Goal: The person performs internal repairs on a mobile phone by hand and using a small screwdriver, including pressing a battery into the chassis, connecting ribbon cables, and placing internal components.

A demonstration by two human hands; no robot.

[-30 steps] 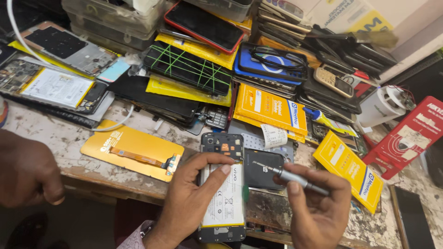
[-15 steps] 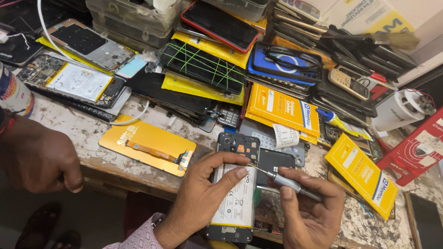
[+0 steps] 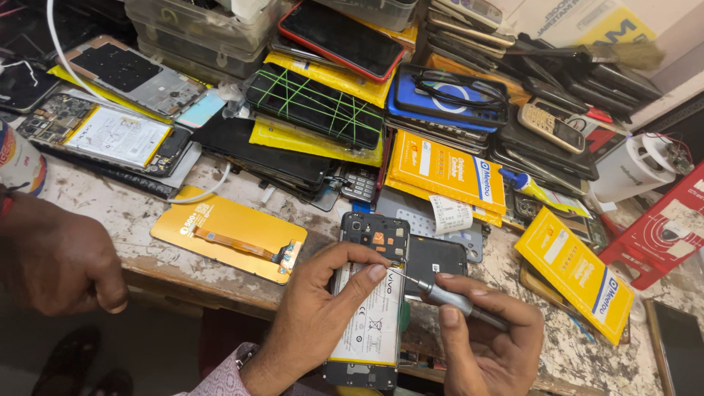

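An opened phone (image 3: 369,323) with its back off lies near the front edge of the worn bench (image 3: 125,213); its white battery and black top board show. My left hand (image 3: 315,315) grips the phone's left side, thumb pressed on the battery's upper part. My right hand (image 3: 488,341) holds a small silver screwdriver (image 3: 440,293), its tip touching the phone's right edge just below the top board.
Another person's fist (image 3: 55,257) rests at the left. A yellow display panel (image 3: 231,235) lies left of the phone, a yellow packet (image 3: 576,271) to the right. Stacks of phones and parts (image 3: 323,110) crowd the back, beside a white cup (image 3: 631,169).
The view has shifted slightly. My hands stay on the phone; the screwdriver tip has settled at the phone's right edge. The other person's fist has drifted a little leftward.
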